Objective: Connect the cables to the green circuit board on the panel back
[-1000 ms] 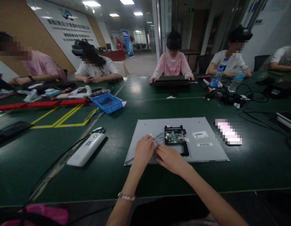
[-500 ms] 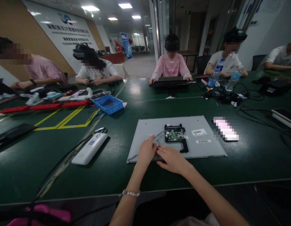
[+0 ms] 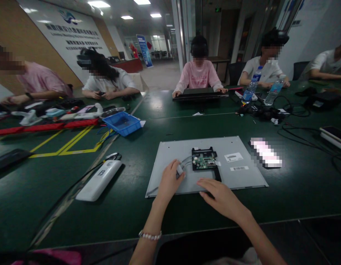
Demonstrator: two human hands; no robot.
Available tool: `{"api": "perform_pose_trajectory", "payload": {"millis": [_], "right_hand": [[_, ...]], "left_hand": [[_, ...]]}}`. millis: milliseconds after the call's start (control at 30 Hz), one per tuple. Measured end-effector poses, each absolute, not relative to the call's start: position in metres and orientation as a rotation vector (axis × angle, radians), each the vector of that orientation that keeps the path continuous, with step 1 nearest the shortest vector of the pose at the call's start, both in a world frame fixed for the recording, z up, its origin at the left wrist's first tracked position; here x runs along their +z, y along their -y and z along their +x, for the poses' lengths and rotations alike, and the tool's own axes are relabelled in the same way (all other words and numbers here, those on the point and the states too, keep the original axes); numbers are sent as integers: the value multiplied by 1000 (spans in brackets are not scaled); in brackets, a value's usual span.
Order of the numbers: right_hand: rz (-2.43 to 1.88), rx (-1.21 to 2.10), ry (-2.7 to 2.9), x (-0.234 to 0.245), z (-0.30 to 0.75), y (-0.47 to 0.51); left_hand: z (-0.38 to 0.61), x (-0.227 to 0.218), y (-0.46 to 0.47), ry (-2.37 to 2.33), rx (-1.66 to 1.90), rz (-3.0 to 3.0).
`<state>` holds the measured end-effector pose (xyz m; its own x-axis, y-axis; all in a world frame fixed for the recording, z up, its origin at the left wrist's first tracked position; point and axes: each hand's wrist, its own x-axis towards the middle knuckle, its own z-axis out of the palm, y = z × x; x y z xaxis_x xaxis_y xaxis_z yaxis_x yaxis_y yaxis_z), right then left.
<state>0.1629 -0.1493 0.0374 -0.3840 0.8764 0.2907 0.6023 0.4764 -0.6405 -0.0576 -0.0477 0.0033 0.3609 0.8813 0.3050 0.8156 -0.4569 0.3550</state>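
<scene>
Both on grey panel (image 3: 243,179): left hand (image 3: 169,180) seemingly pinching connector (image 3: 180,170), right hand (image 3: 222,200) flat.

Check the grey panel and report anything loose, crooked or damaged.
Only the wires stand out: they arc loose off the circuit board, their connector pinched in the left hand. The grey panel lies flat, with no damage visible.

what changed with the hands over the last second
The right hand drew away from the left hand, sliding right along the near edge of the grey panel, and now lies open there, just below the black bracket. The left hand kept its place and pinches the white wire connector. The panel, circuit board and white power bank stayed put.
</scene>
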Motion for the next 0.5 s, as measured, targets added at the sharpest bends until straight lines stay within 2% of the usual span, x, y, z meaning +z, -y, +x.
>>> {"api": "perform_pose_trajectory", "payload": {"millis": [167,333,500], "right_hand": [[-1393,673,1950,35,207,157],[-1521,601,1892,31,250,132],[-1553,434,2064,32,270,85]], "left_hand": [[-55,10,47,-1554,773,2421],[-53,25,50,-1569,873,2420],[-51,38,61,-1495,559,2645]]}}
